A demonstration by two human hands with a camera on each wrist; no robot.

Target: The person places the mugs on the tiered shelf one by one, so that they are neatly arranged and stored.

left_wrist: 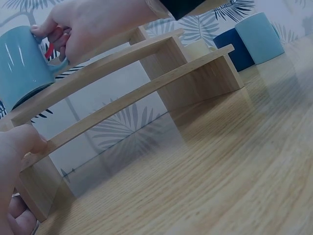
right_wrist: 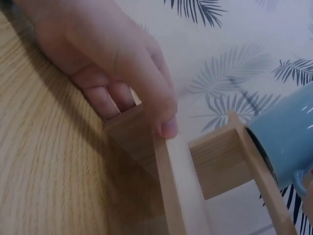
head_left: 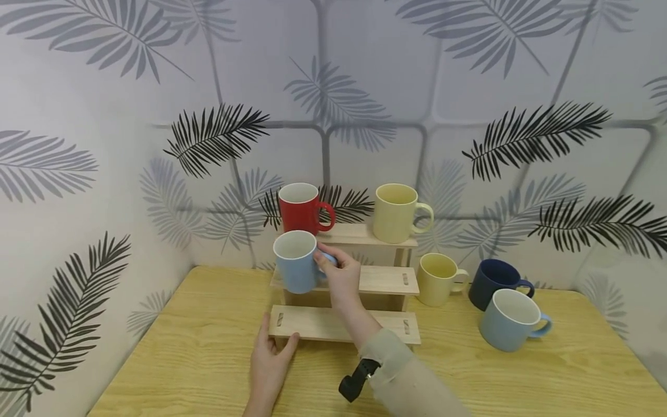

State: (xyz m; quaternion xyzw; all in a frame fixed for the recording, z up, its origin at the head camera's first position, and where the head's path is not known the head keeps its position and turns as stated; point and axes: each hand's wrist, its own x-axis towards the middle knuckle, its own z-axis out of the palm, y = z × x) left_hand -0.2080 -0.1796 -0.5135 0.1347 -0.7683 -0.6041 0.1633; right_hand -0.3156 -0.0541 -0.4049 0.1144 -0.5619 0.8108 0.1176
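My right hand [head_left: 341, 275] pinches the handle of a light blue mug [head_left: 298, 269] at the left end of the middle step. In the left wrist view the base of this mug [left_wrist: 23, 68] is at the step; whether it rests fully flat I cannot tell. My left hand [head_left: 270, 362] grips the front left corner of the three-step wooden rack [head_left: 339, 324]. In the right wrist view the left thumb [right_wrist: 168, 128] presses the lowest step's edge while other fingers curl by its side panel. A red mug [head_left: 298, 219] and a pale yellow mug [head_left: 393, 217] stand on the top step.
On the wooden table [head_left: 198, 347], right of the rack, stand another pale yellow mug [head_left: 435, 284], a dark blue mug [head_left: 490, 284] and a second light blue mug [head_left: 505, 324]. A leaf-patterned wall [head_left: 359, 52] rises close behind. A black strap [head_left: 356, 379] hangs at my right wrist.
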